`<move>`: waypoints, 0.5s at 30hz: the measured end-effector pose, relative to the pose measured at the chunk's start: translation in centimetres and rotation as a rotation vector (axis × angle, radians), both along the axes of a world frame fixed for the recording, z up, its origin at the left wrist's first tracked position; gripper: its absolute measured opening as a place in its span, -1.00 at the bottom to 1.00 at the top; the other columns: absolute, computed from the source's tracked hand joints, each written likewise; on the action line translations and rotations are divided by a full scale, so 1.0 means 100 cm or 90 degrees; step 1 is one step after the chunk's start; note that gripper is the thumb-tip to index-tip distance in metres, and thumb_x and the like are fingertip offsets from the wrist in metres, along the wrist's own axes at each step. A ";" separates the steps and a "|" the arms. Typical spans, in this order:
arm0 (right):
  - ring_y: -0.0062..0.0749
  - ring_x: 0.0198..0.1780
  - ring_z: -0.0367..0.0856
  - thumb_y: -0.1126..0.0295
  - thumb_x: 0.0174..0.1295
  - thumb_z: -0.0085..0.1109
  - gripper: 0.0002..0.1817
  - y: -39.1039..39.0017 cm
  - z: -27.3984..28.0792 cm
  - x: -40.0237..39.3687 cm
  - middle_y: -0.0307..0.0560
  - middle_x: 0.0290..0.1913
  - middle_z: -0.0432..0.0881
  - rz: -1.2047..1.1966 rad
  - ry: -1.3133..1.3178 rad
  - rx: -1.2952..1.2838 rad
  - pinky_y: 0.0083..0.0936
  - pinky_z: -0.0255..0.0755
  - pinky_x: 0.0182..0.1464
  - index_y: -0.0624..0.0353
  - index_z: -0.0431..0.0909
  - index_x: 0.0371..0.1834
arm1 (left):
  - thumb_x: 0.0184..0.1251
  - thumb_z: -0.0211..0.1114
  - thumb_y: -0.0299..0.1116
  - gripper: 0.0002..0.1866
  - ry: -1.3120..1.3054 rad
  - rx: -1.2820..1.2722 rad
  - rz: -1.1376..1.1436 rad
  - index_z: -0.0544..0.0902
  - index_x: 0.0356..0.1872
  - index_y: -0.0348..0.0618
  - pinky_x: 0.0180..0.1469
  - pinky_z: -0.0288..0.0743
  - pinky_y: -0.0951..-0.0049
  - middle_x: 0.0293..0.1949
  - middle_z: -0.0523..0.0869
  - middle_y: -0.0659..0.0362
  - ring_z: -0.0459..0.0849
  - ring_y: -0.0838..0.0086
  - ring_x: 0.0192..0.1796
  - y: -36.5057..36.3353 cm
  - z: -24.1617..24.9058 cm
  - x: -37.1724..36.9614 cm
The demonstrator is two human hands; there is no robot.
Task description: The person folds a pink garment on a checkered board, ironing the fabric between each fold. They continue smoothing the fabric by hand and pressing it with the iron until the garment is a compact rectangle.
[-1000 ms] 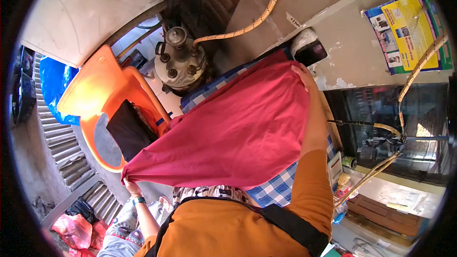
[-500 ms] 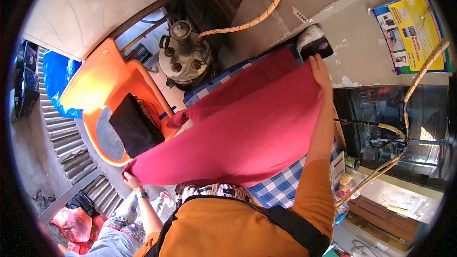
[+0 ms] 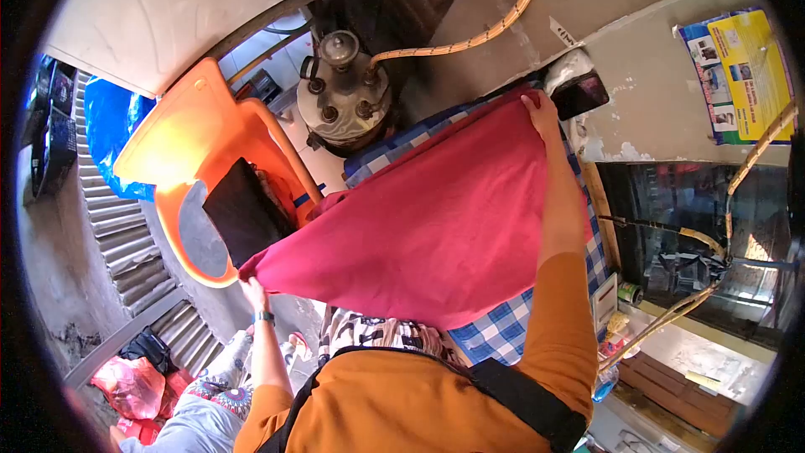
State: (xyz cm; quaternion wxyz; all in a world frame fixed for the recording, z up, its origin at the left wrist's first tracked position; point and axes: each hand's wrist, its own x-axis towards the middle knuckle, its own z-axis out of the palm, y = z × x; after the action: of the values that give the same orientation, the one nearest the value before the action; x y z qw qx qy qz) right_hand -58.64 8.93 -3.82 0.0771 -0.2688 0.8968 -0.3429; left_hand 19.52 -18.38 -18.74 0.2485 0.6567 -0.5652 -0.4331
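A dark pink cloth is stretched over a table covered in blue and white checked cloth. Its left corner is pinched in my left hand, beside the orange chair. My right hand grips the far right edge, close to a dark phone-like object. Between my hands the cloth hangs in soft folds and hides much of the table.
An orange plastic chair holding a dark flat item stands at the left. Behind the table is a metal boiler with a hose. Another person is at the lower left, near red bags.
The pink cloth has come down flatter onto the table, its back fold opened out. My right hand has shifted slightly left, and my left hand slightly right and toward the table.
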 end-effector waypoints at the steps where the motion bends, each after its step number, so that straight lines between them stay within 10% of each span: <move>1: 0.03 -0.03 0.61 0.02 0.19 0.24 -0.49 -0.005 -0.008 0.000 0.17 -0.11 0.66 -0.043 0.126 0.075 -0.19 0.42 0.06 0.26 0.54 -0.03 | 0.30 0.07 -0.44 -0.55 -0.072 -0.058 -0.013 0.36 0.20 -0.40 0.28 0.27 0.33 0.12 0.54 0.00 0.52 0.27 0.15 0.001 -0.020 0.000; 3: 0.19 -0.01 0.56 -0.14 0.19 0.15 -0.36 -0.004 -0.012 -0.011 0.26 -0.09 0.63 -0.001 0.207 0.191 -0.11 0.40 0.08 0.29 0.53 0.00 | 0.27 0.18 -0.44 -0.53 -0.015 0.065 0.004 0.37 0.17 -0.44 0.26 0.31 0.34 0.11 0.54 -0.03 0.55 0.27 0.14 -0.002 -0.041 -0.009; 5: 0.22 0.02 0.54 -0.25 0.17 0.07 -0.24 0.005 -0.025 -0.014 0.33 -0.07 0.60 -0.043 0.177 0.241 -0.09 0.38 0.11 0.34 0.52 0.02 | 0.28 0.23 -0.40 -0.58 -0.230 -0.215 -0.186 0.42 0.10 -0.40 0.19 0.39 0.31 0.06 0.58 -0.05 0.58 0.23 0.10 -0.002 -0.001 -0.055; 10: 0.24 0.05 0.52 -0.30 0.17 0.03 -0.18 0.009 0.014 0.010 0.41 -0.03 0.56 -0.006 0.005 0.264 -0.08 0.37 0.12 0.35 0.48 0.08 | 0.28 0.23 -0.41 -0.75 -0.009 -0.271 -0.448 0.57 -0.05 -0.25 0.11 0.42 0.22 -0.04 0.63 -0.04 0.59 0.08 0.02 0.003 0.098 -0.199; 12: 0.18 -0.07 0.58 -0.19 0.22 0.07 -0.33 0.022 -0.009 0.004 0.28 -0.20 0.63 -0.003 0.366 0.140 -0.13 0.43 -0.01 0.28 0.51 0.02 | 0.28 0.25 -0.38 -0.73 0.056 -0.294 -0.552 0.56 -0.03 -0.24 0.14 0.39 0.20 -0.02 0.62 -0.03 0.56 0.06 0.06 0.014 0.118 -0.250; 15: 0.23 -0.24 0.59 -0.13 0.24 0.09 -0.39 0.019 0.059 0.059 0.22 -0.33 0.63 -0.085 0.338 0.086 -0.11 0.47 -0.15 0.27 0.48 0.01 | 0.23 0.32 -0.16 -0.55 0.134 -0.355 -0.657 0.52 0.06 -0.20 0.21 0.29 0.14 0.06 0.58 -0.04 0.46 0.05 0.18 0.032 0.145 -0.318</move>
State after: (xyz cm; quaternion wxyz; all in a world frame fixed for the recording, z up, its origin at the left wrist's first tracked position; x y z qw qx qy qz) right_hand -52.72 10.83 2.06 -0.1654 -0.2840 0.9221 -0.2042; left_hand -12.29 -15.13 -4.23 0.2238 0.1605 -0.8761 -0.3957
